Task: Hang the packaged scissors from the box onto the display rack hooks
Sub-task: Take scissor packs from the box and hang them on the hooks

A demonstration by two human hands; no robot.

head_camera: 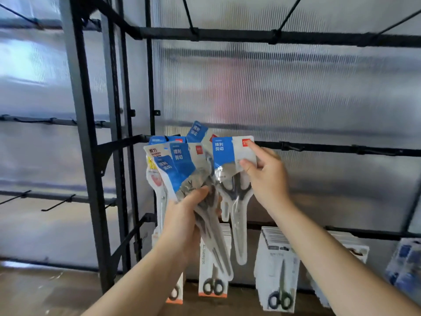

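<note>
Fanned scissor packs (182,165) are gripped by the left hand (182,217) | single pack (227,151) is pinched at its header by the right hand (268,179), long axis near-vertical | rail hook (292,147) is seen just rightward, nearer the right hand.

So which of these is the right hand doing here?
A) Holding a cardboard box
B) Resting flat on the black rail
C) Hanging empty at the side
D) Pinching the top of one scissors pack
D: the right hand pinches the blue and white top of a single scissors pack between thumb and fingers, while the left hand grips the fanned bunch of packs.
</note>
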